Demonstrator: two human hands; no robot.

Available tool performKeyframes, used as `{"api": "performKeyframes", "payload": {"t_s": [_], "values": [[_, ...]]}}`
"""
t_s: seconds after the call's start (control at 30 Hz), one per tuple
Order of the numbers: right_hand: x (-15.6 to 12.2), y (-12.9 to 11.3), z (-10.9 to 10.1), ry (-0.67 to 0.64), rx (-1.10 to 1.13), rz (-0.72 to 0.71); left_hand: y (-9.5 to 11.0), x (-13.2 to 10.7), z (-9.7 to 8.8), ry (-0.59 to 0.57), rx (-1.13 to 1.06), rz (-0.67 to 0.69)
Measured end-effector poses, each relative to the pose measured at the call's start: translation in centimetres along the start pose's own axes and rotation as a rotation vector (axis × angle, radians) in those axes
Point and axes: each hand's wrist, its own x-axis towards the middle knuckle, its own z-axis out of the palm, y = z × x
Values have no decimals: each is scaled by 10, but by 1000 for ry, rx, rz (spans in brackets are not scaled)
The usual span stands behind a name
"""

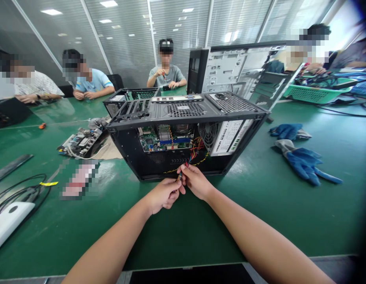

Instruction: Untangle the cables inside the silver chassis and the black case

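coloured wires (192,157) trail from inside the open computer case (185,112) on the green desk (259,209) down to its near lower edge, where both hands meet. the left hand (163,195) and right hand (197,182) touch, fingers of each pinched shut on the wire ends; what sits at the tips is too small to tell. the step in hand looks like fine work on that end, which calls for a steady pinch and some slack. blue gloves (303,161) lie well apart, to the right.
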Motion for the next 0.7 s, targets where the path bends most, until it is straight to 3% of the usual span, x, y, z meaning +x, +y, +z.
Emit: {"api": "performKeyframes", "payload": {"t_s": [0.2,0.27,0.37,0.43,0.6,0.7], "values": [[1,1,-2,-1,-5,5,-1,2,1,16,91,-26],[1,2,-2,14,-4,6,-3,4,3,117,319,69],[2,3,-2,35,-18,-4,-5,4,5,302,788,324],[2,3,-1,40,-41,-12,-6,4,6,374,1006,387],[3,3,-1,48,-62,-29,-8,2,10,501,1294,245],[2,2,0,55,-45,-37,-12,2,12,558,1341,236]]}}
